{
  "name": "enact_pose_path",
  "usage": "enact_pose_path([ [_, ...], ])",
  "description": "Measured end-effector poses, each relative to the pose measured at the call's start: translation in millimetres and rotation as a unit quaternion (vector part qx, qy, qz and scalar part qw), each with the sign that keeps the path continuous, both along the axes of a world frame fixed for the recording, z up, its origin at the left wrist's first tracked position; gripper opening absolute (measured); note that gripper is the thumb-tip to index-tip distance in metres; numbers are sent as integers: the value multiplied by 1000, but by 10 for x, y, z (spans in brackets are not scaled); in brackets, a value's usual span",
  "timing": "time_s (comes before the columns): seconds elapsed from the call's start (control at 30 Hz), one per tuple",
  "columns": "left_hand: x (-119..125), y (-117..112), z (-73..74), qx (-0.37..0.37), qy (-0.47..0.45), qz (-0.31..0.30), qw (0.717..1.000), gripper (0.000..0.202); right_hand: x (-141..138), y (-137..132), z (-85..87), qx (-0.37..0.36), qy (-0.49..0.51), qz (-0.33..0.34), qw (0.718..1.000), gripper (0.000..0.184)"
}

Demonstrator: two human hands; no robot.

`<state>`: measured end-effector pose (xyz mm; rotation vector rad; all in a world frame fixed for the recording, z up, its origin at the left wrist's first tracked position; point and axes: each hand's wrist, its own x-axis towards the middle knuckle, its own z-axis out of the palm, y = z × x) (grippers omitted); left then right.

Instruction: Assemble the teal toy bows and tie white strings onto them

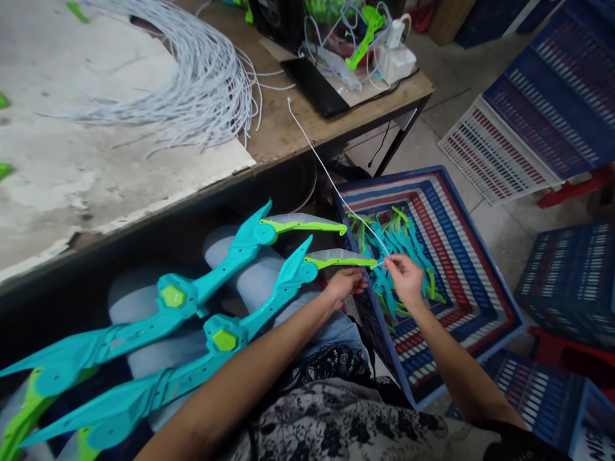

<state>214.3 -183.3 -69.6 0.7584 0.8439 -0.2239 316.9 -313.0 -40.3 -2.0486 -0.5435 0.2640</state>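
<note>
nearer toy bow point(262, 318): teal, across the lap, lower left to centre; lime tip point(355, 260) right of centre
white cord point(331, 176): at that tip, its length running toward upper centre
right hand point(406, 276): fingertips pinched together on the cord
left hand point(346, 283): fingers loosely curled beside the tip; cannot tell any grip
step: seemingly attaching cord; next likely needs a steady pinch
crate point(461, 282): right, holding teal-and-lime pieces point(408, 240)

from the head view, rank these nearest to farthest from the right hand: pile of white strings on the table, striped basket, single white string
1. Single white string: pinched in the fingertips of the right hand.
2. Striped basket: close behind the hand in the picture.
3. Pile of white strings: on the table, upper left.
</note>
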Motion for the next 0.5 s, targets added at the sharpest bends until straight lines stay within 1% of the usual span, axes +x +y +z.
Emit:
enact_pose_path([
  [0.1,49,-2,27,6,-14,-14,1000,12,-55,-7,9,-18,-49,25,998,17],
  [0.2,121,-13,60,15,-29,-42,999,7,-105,-2,-28,-24,-77,46,996,16],
  [0.3,205,-44,66,52,-32,-60,996,11,-105,6,-122,-28,-119,88,989,16],
  [0.37,241,-64,71,90,-27,-69,993,15,-82,12,-187,-40,-130,129,982,21],
  [0.43,210,-50,119,131,-15,-87,987,23,-56,13,-233,-69,-121,162,977,29],
  [0.5,40,39,244,167,-2,-109,980,31,-35,-1,-253,-101,-116,181,971,38],
])
